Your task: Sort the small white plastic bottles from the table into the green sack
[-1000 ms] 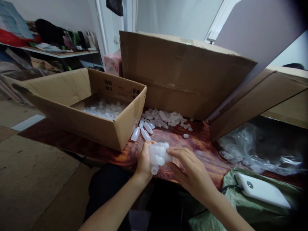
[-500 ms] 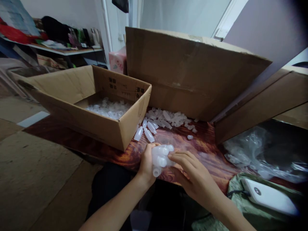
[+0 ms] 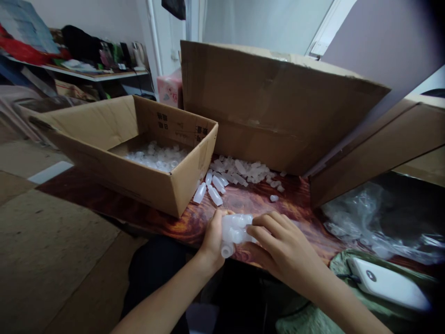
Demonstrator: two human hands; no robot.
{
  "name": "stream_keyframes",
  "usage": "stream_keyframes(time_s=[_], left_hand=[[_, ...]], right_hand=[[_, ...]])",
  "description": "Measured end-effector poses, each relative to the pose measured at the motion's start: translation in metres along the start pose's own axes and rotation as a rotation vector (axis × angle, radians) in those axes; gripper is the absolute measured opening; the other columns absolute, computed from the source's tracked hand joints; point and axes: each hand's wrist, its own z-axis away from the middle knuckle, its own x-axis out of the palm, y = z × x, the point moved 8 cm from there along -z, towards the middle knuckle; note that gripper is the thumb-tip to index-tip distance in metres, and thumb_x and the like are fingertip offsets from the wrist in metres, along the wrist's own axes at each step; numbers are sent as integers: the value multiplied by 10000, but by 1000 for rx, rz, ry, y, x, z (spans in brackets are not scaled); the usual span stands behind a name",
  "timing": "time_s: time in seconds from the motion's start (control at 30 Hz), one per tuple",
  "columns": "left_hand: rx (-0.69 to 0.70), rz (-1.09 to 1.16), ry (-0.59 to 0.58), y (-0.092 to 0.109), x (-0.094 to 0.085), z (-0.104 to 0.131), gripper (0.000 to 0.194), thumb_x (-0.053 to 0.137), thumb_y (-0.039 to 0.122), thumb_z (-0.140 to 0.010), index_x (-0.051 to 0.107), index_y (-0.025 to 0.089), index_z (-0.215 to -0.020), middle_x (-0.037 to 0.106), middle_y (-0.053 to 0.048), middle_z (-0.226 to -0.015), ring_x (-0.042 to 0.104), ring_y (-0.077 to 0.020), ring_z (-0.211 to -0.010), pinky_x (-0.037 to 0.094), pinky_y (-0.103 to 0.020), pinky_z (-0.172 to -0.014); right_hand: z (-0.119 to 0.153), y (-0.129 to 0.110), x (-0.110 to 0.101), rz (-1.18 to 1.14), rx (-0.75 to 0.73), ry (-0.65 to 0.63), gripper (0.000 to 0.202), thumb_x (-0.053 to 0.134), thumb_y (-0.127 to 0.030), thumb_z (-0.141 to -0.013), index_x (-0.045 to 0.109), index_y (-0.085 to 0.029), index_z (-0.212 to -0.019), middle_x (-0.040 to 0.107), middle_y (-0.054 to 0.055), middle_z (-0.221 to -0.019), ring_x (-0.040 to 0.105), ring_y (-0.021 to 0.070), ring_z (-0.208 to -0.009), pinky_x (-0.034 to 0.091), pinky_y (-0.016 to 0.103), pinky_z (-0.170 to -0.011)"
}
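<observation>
A bundle of translucent white plastic bottles [image 3: 233, 231] is gripped in my left hand [image 3: 212, 239], above the near edge of the table. Their open necks face toward me and to the right. My right hand [image 3: 278, 241] is curled at the bundle's right side, its fingertips touching the bottle necks; whether it pinches something there is hidden. Beyond my hands, several loose bottles [image 3: 214, 195] lie on the table beside a pile of small translucent plastic pieces [image 3: 253, 170]. One small piece [image 3: 274, 198] lies apart on the right.
An open cardboard box [image 3: 146, 178] with many small translucent pieces stands on the left of the wooden table [image 3: 181, 227]. A large cardboard box [image 3: 278, 106] rises behind. At right are another carton [image 3: 368, 157], clear plastic bags [image 3: 368, 218] and a white power bank [image 3: 389, 283] on green cloth.
My right hand's fingers have curled further and shifted slightly right over the bottle necks. My left hand keeps its hold on the bundle, nearly in place.
</observation>
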Motion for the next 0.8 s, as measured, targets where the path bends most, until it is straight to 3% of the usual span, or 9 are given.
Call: stream_keyframes(time_s=[0.13, 0.3, 0.43, 0.57, 0.67, 0.73, 0.8], left_hand=[[-111, -7, -36, -6, -2, 1, 201, 497, 382, -771, 517, 193, -705, 525, 36, -494, 464, -101, -348, 290, -184, -329], [-292, -55, -141, -15, 4, 4, 330, 471, 437, -787, 526, 172, -597, 436, 24, -403, 385, -113, -270, 198, -204, -263], [-197, -30, -92, -8, 4, 0, 241, 503, 404, -762, 541, 182, -674, 480, 34, -442, 430, -108, -305, 244, -187, -293], [-51, 7, -21, -1, 2, -5, 192, 543, 377, -737, 542, 186, -732, 542, 39, -516, 474, -84, -381, 332, -166, -375], [-42, 9, -16, -2, 3, -7, 198, 549, 376, -728, 542, 178, -725, 568, 22, -537, 498, -94, -400, 353, -177, -390], [-66, 6, -27, -3, 4, -6, 199, 540, 378, -738, 539, 180, -716, 545, 29, -498, 461, -95, -349, 311, -183, -352], [-87, 9, -38, -3, 5, -4, 194, 524, 374, -756, 538, 183, -721, 519, 39, -461, 423, -92, -302, 259, -183, -321]], right_hand=[[-1, -6, 5, -81, -71, -62, 172, 437, -191, -977, 599, -145, -1007, 629, 116, -930, 557, 219, -842, 496, 372, -739], [-3, -18, 0, -172, -198, -124, 237, 390, -93, -965, 573, -122, -1112, 623, 126, -1043, 558, 223, -962, 506, 350, -813], [-7, -13, -1, -61, -162, -89, 195, 405, -157, -982, 599, -135, -976, 622, 106, -906, 552, 213, -810, 474, 339, -699], [-6, 1, -2, 219, -50, 27, 334, 438, -310, -992, 556, -172, -711, 536, 46, -656, 483, 192, -610, 352, 330, -576], [-2, 6, -2, 205, -20, 12, 354, 409, -387, -999, 570, -170, -769, 560, 55, -710, 497, 188, -626, 331, 317, -580], [-1, 6, 0, 127, -35, -51, 298, 375, -335, -1011, 587, -161, -896, 590, 80, -833, 515, 190, -687, 345, 307, -607], [-1, 5, -1, 137, -53, -59, 255, 385, -261, -1005, 585, -170, -876, 579, 66, -801, 497, 187, -673, 326, 308, -605]])
